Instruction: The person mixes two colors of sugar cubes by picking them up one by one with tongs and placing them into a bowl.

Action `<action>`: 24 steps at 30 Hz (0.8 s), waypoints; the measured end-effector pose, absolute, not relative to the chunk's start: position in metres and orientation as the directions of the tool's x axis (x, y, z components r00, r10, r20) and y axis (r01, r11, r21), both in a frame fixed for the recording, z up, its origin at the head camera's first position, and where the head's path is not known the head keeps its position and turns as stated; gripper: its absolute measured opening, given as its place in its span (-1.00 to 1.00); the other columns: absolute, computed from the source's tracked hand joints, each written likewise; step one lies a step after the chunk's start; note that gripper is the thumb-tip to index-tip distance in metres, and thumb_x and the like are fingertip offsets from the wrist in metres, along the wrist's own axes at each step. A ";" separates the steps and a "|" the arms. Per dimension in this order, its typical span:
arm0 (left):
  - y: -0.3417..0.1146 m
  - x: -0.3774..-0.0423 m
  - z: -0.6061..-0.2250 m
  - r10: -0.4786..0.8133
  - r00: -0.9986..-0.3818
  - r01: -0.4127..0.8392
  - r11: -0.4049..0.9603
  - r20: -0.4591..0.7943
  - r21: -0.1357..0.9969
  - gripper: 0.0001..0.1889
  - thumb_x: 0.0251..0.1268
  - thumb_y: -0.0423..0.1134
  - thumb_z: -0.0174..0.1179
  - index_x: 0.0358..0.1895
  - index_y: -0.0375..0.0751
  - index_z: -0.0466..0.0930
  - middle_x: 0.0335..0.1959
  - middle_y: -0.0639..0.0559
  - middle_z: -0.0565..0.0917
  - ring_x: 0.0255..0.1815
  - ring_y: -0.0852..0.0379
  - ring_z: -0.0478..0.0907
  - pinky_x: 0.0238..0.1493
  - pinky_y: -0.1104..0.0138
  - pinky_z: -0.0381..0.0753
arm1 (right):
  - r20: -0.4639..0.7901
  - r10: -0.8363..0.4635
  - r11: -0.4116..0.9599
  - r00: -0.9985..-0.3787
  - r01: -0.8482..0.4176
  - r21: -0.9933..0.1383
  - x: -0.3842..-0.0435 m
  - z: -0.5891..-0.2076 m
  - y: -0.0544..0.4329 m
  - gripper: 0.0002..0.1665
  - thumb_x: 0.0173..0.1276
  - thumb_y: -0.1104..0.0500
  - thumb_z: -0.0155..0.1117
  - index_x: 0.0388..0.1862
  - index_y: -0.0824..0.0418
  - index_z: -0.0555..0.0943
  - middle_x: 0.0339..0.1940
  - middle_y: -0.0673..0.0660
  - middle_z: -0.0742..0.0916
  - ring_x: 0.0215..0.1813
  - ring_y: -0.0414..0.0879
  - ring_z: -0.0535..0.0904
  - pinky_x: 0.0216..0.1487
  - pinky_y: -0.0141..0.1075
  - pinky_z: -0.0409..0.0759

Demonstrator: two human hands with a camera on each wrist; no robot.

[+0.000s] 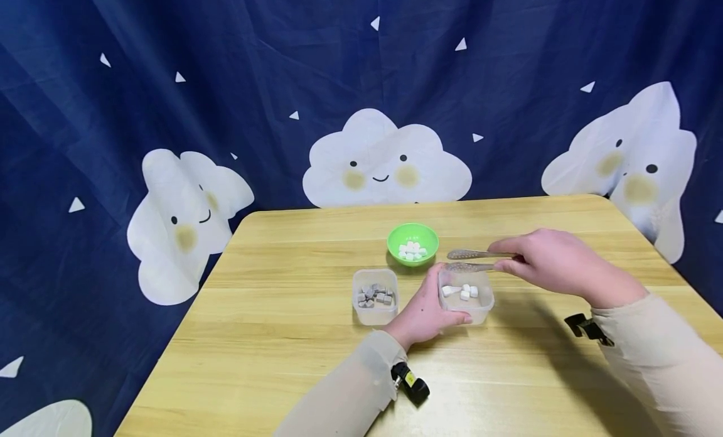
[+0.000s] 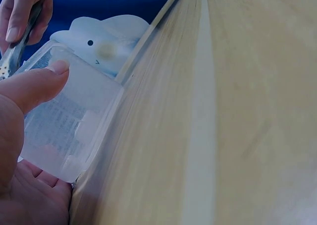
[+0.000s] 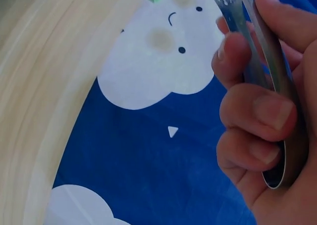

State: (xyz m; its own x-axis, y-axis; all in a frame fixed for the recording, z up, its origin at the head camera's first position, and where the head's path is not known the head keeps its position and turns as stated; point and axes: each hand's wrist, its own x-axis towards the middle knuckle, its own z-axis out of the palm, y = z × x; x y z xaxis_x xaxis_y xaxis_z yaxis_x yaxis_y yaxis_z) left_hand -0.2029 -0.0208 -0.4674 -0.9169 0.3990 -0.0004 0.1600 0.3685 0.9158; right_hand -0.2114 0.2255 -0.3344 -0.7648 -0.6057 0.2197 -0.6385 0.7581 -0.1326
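Observation:
My left hand [image 1: 422, 312] grips the side of a translucent plastic container [image 1: 480, 314], with the thumb along its near edge. Several white cubes [image 1: 466, 292] lie inside it. Metal tongs [image 1: 471, 267] are in my right hand [image 1: 556, 264], held level over the far rim of that container. Their tips point left and stand apart, with nothing visible between them. In the right wrist view, the fingers curl round the tongs' handle [image 3: 283, 155]. Just beyond the left hand is a green bowl [image 1: 397, 234] holding several white cubes.
A second translucent container [image 1: 361, 279] with several grey cubes [image 1: 375, 294] stands left of the left hand. Everything rests on a wooden table [image 1: 260, 336]. Behind its far edge hangs a dark blue curtain [image 1: 271, 60] with white clouds.

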 end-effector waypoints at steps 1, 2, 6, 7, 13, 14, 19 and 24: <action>-0.021 -0.203 -0.467 0.401 -0.916 0.162 0.365 0.002 0.917 0.15 -0.05 -0.10 0.63 0.55 0.28 -0.02 0.34 0.20 0.40 0.24 0.24 0.42 0.36 0.24 0.33 | 0.211 -0.612 0.755 -0.762 -0.642 -0.133 -0.210 -0.334 0.227 -0.68 0.39 -0.04 0.40 0.06 0.01 0.75 -0.19 -0.07 0.79 -0.30 -0.16 0.70 -0.29 -0.01 0.65; -0.021 -0.203 -0.467 0.405 -0.914 0.163 0.357 0.005 0.920 0.13 -0.05 -0.12 0.63 0.53 0.30 0.00 0.34 0.20 0.40 0.24 0.24 0.43 0.36 0.24 0.33 | 0.201 -0.617 0.752 -0.761 -0.645 -0.133 -0.210 -0.334 0.227 -0.68 0.38 -0.05 0.40 0.06 -0.01 0.75 -0.18 -0.08 0.79 -0.30 -0.17 0.70 -0.29 -0.02 0.65; -0.021 -0.204 -0.468 0.413 -0.911 0.168 0.338 0.014 0.926 0.10 -0.05 -0.16 0.63 0.50 0.31 0.03 0.34 0.21 0.40 0.22 0.27 0.43 0.36 0.25 0.32 | 0.157 -0.646 0.736 -0.747 -0.665 -0.131 -0.209 -0.338 0.228 -0.71 0.36 -0.08 0.42 0.01 -0.07 0.75 -0.26 -0.16 0.77 -0.40 -0.29 0.60 -0.35 -0.10 0.61; -0.021 -0.204 -0.468 0.414 -0.910 0.170 0.335 0.017 0.927 0.10 -0.06 -0.17 0.63 0.50 0.28 0.04 0.35 0.21 0.40 0.21 0.27 0.43 0.35 0.25 0.33 | 0.148 -0.653 0.731 -0.742 -0.670 -0.131 -0.209 -0.340 0.227 -0.71 0.35 -0.08 0.43 0.01 -0.08 0.75 -0.30 -0.19 0.75 -0.43 -0.32 0.56 -0.38 -0.13 0.59; -0.021 -0.204 -0.468 0.419 -0.908 0.177 0.332 0.024 0.926 0.12 -0.04 -0.18 0.63 0.54 0.14 0.02 0.36 0.18 0.40 0.13 0.28 0.47 0.30 0.28 0.38 | 0.113 -0.672 0.722 -0.732 -0.681 -0.121 -0.208 -0.350 0.221 -0.65 0.30 -0.04 0.48 0.04 -0.08 0.66 -0.67 -0.27 0.46 -0.61 -0.34 0.32 -0.56 -0.29 0.37; -0.021 -0.204 -0.468 0.419 -0.908 0.178 0.334 0.023 0.926 0.12 -0.04 -0.18 0.62 0.54 0.15 0.02 0.36 0.18 0.40 0.13 0.28 0.47 0.29 0.28 0.38 | 0.107 -0.674 0.722 -0.731 -0.682 -0.118 -0.208 -0.352 0.219 -0.64 0.30 -0.02 0.48 0.05 -0.09 0.64 -0.70 -0.26 0.41 -0.62 -0.33 0.30 -0.58 -0.30 0.34; -0.021 -0.204 -0.468 0.419 -0.908 0.184 0.347 0.024 0.920 0.11 -0.04 -0.15 0.63 0.53 0.18 0.02 0.37 0.20 0.38 0.18 0.28 0.45 0.32 0.27 0.36 | 0.096 -0.686 0.712 -0.721 -0.693 -0.113 -0.208 -0.358 0.211 -0.65 0.24 0.09 0.49 -0.01 -0.13 0.63 -0.65 -0.27 0.47 -0.61 -0.29 0.32 -0.60 -0.26 0.34; -0.022 -0.204 -0.468 0.428 -0.903 0.192 0.334 0.033 0.923 0.10 -0.03 -0.16 0.62 0.53 0.19 0.02 0.38 0.25 0.36 0.24 0.28 0.42 0.36 0.27 0.33 | 0.080 -0.694 0.707 -0.716 -0.698 -0.117 -0.210 -0.360 0.206 -0.64 0.21 0.17 0.49 -0.03 -0.14 0.66 -0.53 -0.27 0.60 -0.58 -0.29 0.38 -0.55 -0.24 0.42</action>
State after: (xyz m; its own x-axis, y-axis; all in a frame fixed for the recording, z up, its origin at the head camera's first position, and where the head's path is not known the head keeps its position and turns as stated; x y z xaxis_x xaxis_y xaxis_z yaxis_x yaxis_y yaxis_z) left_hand -0.2038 -0.0216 -0.4681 -0.9032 0.4281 0.0327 0.1917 0.3338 0.9230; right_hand -0.2096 0.2055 -0.3598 -0.7157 -0.6938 0.0796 -0.6979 0.7066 -0.1166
